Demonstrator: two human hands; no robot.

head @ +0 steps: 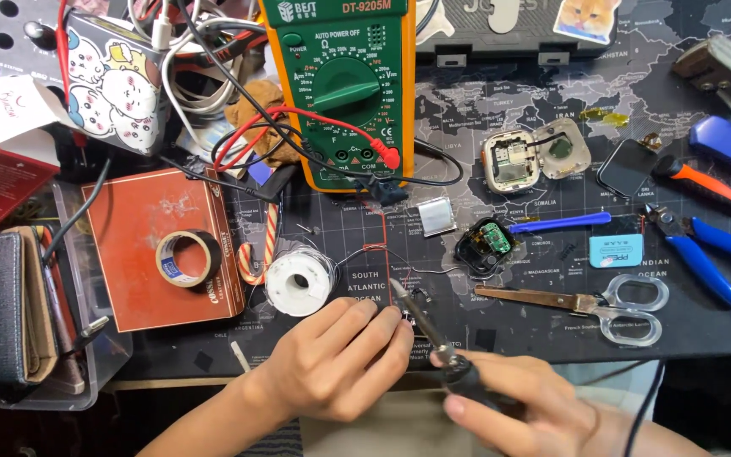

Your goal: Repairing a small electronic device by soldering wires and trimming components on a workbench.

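Low in the frame, the right hand (543, 406) grips a soldering iron (433, 334) by its dark handle, the safe place since its tip looks hot. The left hand (344, 355) pinches a thin red wire (385, 271), light and limp, near the tip

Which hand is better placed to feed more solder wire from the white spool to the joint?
Probably the left. The left hand pinches the small part just below the white solder spool, while the right hand is occupied gripping the soldering iron, its tip at the part.
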